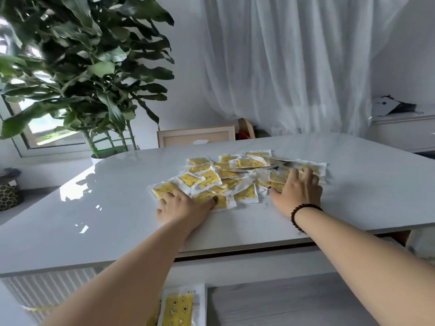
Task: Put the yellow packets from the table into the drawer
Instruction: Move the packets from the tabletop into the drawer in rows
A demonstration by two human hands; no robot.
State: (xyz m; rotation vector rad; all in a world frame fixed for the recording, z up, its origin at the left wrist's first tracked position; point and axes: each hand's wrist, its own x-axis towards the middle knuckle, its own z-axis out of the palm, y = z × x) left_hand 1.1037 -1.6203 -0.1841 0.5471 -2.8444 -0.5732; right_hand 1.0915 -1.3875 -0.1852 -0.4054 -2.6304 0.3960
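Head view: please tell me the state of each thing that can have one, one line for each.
Yellow packets: loose overlapping pile on the table.
Table: bears the pile.
Left hand: spread flat on the pile's left edge.
Right hand: fingers lie on the pile's right side.
Drawer: open below the table edge.
Packet in the drawer: lies flat.
Curtain: drawn.

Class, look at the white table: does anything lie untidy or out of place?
Yes. The yellow packets lie in a loose overlapping heap on the table, tilted every way. The left hand and right hand rest on them.
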